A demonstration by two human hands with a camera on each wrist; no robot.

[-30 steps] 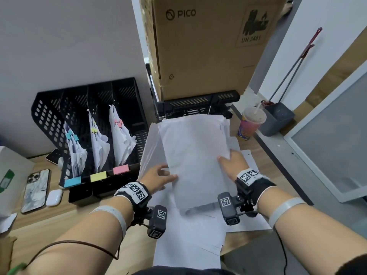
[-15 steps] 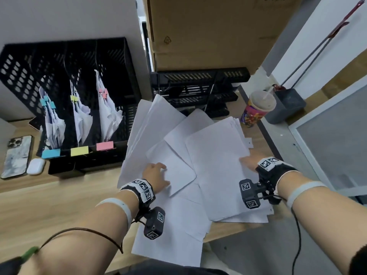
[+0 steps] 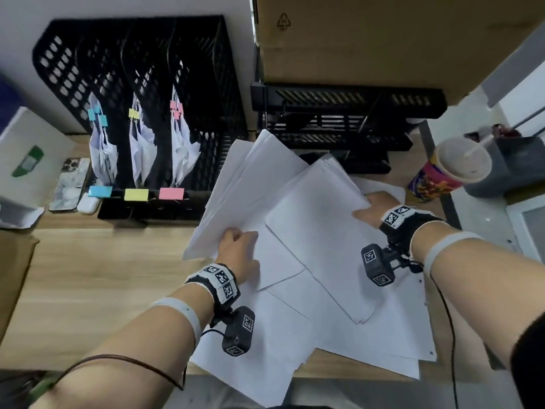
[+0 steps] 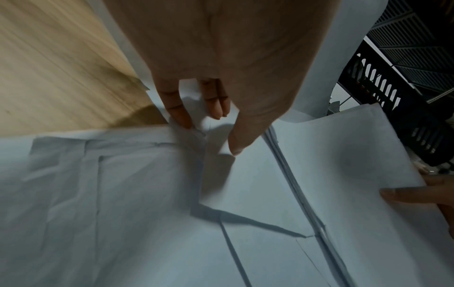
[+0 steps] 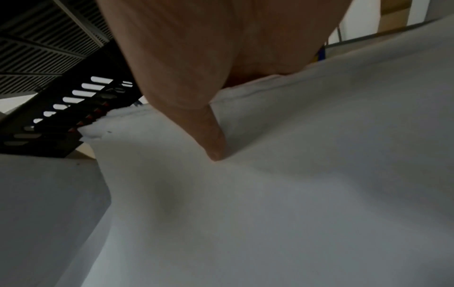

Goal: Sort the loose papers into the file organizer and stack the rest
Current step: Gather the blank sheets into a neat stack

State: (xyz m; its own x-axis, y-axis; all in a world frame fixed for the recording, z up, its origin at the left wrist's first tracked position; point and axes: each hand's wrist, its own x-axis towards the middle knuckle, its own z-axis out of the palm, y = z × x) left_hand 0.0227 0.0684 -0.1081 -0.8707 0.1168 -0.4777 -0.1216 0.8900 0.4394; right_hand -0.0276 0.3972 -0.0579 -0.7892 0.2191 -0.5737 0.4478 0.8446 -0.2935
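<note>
Gripping loose papers [image 3: 318, 231] between both hands, left [image 3: 239, 252], right [image 3: 373, 209].

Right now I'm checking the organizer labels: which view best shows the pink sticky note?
The head view: the pink sticky note shows whole on the front of the black file organizer, beside the yellow and blue ones. The left wrist view shows only paper, fingers and black mesh; the right wrist view shows paper and dark slats. Neither shows the note.

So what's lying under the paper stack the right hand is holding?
Under the stack held by the right hand, more loose white sheets lie fanned across the wooden desk. Whatever sits directly beneath the stack's middle is covered.
</note>
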